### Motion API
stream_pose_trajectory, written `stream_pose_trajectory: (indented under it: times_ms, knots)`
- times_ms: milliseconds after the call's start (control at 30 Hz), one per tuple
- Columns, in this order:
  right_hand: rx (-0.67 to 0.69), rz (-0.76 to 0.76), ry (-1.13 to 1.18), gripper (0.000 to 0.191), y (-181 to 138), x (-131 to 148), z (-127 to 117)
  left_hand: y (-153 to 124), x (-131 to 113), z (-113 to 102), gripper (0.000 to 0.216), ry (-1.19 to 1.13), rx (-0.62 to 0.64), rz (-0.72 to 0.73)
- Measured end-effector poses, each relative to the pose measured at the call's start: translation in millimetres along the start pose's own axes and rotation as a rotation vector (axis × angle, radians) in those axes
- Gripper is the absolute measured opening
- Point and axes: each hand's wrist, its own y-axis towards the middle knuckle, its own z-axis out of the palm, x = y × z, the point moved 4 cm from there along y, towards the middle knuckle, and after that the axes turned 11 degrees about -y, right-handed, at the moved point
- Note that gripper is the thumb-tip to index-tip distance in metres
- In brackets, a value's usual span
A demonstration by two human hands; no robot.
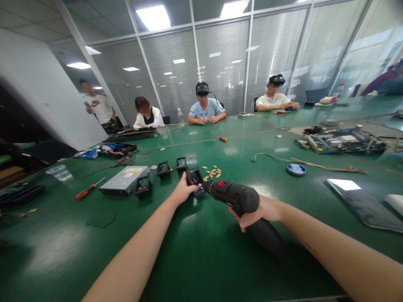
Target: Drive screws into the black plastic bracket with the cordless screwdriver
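My right hand (252,216) is wrapped round the grip of a black cordless drill (234,195) with a red switch on top. The drill's nose points left and meets the right side of a black plastic housing (195,178); whether its bit touches a screw cannot be made out. My left hand (183,191) grips that housing from its near left side, thumb over the front edge. Small metal parts show inside it. Just beyond lies a loose pile of small brass-coloured plates (214,172). Similar black frames (163,169) stand to the left, one (143,186) against a metal drive.
A silver disc drive (126,179) and an orange screwdriver (83,192) lie left. To the right are a blue round lid (296,169), a cable (283,159), a tablet (362,203) and a circuit board (344,140). Several people sit or stand across the green table (189,264).
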Motion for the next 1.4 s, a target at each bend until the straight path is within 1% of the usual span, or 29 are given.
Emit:
stream_pose_trajectory:
  times_ms: [167, 433, 700, 1000, 1200, 1400]
  knots:
    - [-0.009, -0.002, 0.006, 0.038, -1.1, 1.6, -0.2, 1.5, 3.6, -2.6, 0.064, 0.032, -0.002, 0.008]
    - [-0.005, 0.001, 0.005, 0.039, -1.8, 1.4, 0.2, -0.3, -0.7, -0.7, 0.065, 0.042, 0.001, 0.003]
    - [0.004, -0.010, 0.009, 0.039, -1.3, -1.5, -0.7, 0.8, 2.5, -2.6, 0.065, 0.036, 0.004, 0.004]
    - [-0.002, 0.033, 0.018, 0.040, -2.8, -5.9, -1.7, 2.7, 4.9, -3.8, 0.066, 0.006, -0.001, 0.025]
    - [0.009, 0.007, 0.005, 0.037, -3.0, -5.2, -1.8, 2.7, 2.8, -0.4, 0.068, -0.013, -0.004, 0.006]
    - [0.008, -0.019, 0.002, 0.037, -1.4, -0.6, -1.5, 2.0, 2.3, -1.8, 0.066, 0.010, -0.003, 0.000]
